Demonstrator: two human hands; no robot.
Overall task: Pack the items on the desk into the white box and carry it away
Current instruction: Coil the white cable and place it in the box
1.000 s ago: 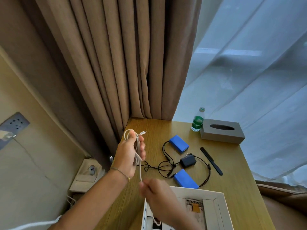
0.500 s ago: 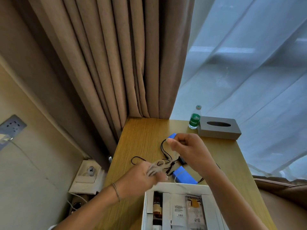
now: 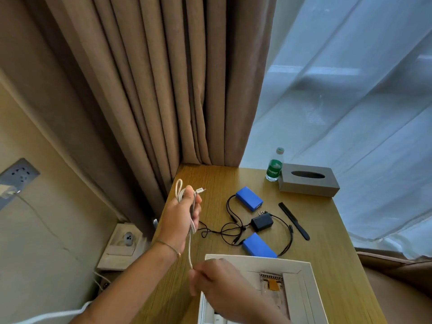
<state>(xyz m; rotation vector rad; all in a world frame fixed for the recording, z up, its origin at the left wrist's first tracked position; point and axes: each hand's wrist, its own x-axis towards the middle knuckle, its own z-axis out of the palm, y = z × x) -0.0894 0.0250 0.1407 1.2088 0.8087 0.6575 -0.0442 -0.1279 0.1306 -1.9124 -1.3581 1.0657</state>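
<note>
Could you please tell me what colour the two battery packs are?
Blue, both battery packs, clearest in the head view.

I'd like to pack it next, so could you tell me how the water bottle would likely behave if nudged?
The bottle stands upright, tall and narrow, so it would probably tip rather than slide. Being round, it would likely roll once down. The tissue box beside it might stop it on that side.
</note>
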